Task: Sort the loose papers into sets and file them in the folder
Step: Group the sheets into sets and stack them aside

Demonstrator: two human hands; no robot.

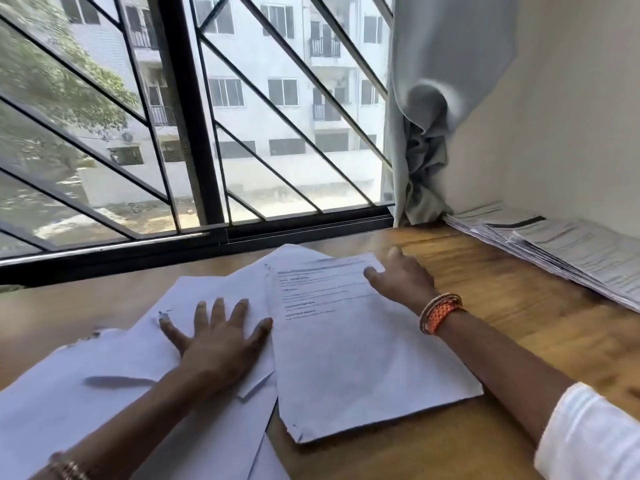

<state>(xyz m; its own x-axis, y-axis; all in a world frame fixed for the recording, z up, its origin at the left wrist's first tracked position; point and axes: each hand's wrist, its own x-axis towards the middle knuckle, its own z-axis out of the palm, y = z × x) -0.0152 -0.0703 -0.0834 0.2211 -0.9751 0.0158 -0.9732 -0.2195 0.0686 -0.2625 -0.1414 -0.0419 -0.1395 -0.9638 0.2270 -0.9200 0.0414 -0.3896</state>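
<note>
— Printed set (363, 344) at the middle of the wooden desk (502, 306), face up, a few sheets thick, lower left corner off the desk surface and over the blank sheets. Fanned blank sheets (114, 382) just left of the printed set, partly tucked under it.

— Hands?

— Left hand (218, 337) flat on the blank sheets, fingers spread, pressing down, gripping nothing. Right hand (401, 282) at the far right corner of the printed set, fingers loosely bent; touching the corner, but pinching it or not: cannot tell, blurred.

— Anything beyond?

— Slumped stack of printed pages (561, 254) well right of the printed set, against the wall. Bunched curtain (419, 161) beyond that. Barred window (194, 133) past the far edge of the printed set. No folder in view.

— Step in hand?

— Likely still sorting: squaring one set while pinning the rest. Filing not yet begun.

— Next?

— Probably a firm hold on that corner, a lift clear of the fanned sheets without dragging them, then a place for the set apart from the rest.
</note>
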